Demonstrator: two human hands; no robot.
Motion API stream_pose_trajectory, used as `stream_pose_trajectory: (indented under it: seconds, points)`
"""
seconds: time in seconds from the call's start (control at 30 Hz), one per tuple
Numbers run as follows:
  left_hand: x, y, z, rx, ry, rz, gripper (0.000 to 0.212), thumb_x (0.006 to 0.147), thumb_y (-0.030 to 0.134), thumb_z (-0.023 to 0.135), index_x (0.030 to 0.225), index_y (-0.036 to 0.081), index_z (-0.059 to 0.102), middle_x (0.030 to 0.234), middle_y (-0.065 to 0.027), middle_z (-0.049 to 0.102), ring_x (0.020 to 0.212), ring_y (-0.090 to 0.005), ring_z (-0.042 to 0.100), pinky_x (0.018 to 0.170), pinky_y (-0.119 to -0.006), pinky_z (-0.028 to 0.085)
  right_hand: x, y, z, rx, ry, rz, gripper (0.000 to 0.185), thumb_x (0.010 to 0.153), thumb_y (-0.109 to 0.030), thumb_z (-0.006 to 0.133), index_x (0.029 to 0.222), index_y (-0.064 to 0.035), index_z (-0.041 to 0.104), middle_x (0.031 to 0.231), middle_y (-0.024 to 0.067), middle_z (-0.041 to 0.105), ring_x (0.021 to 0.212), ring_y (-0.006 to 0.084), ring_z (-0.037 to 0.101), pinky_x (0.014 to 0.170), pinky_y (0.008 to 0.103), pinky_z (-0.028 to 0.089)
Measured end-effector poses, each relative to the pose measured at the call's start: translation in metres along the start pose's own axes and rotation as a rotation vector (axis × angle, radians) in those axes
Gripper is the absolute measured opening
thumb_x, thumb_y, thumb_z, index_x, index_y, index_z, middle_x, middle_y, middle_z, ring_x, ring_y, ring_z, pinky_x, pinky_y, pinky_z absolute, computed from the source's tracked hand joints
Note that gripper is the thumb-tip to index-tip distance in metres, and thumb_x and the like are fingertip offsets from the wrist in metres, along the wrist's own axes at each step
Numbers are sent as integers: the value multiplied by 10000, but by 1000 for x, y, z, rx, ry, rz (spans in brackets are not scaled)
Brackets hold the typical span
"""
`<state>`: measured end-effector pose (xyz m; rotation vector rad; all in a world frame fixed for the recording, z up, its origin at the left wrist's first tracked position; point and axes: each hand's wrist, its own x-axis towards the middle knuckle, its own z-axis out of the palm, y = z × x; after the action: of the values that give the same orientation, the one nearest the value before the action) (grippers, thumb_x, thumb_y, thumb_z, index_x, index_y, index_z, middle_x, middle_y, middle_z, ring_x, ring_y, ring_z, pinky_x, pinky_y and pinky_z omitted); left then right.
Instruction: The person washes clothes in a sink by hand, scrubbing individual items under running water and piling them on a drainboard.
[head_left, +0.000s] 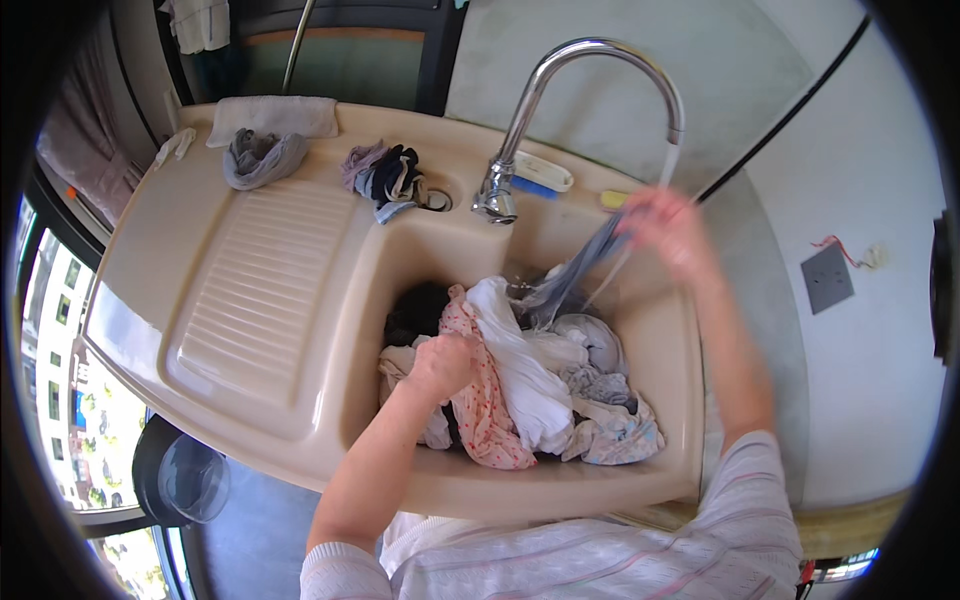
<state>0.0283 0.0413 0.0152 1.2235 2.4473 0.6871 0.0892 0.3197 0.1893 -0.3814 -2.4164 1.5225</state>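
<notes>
In the beige laundry sink (660, 352) lies a heap of wet clothes. My right hand (660, 221) is raised under the running faucet (592, 49), gripping a grey-blue cloth (592, 259) that hangs down into the basin; both are blurred. Water runs from the spout over that hand. My left hand (444, 366) is closed in a fist against a pink garment with red dots (487, 412); whether it grips the fabric cannot be made out. Beside it are a white garment (517, 360), a patterned light cloth (619, 435) and a dark item (416, 311).
A ribbed washboard (255, 300) is moulded into the counter on the left. Behind it are a grey rolled cloth (262, 159), a bundle of small dark clothes (390, 176) and a folded white towel (274, 118). A blue-bristled brush (544, 176) and yellow soap (613, 199) rest behind the basin.
</notes>
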Motion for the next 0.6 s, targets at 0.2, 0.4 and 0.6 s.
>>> stream_pose_trajectory:
  seconds: [0.2,0.4,0.6]
  points:
    - [9,9,1,19,-42,17,308,695,158,527,987,108,613,843,-143,619,819,-292,595,728,-390,479,29,-196,-129,-75,276,-567,284,832,-117,537,1087,-5,483,952,84,585,898,174,569,801,311,466]
    - [3,2,3,-19,-26,-21,301,694,162,522,973,106,620,852,-142,618,830,-290,592,749,-384,473,14,-177,-95,-80,511,-734,174,820,-87,532,990,-52,515,820,67,595,790,164,571,704,309,465]
    - [-4,-8,4,-22,-10,-43,294,698,162,515,965,103,622,856,-146,617,830,-291,591,749,-386,472,-20,62,34,162,94,-167,180,786,31,509,942,-55,532,815,15,579,798,113,548,755,258,438]
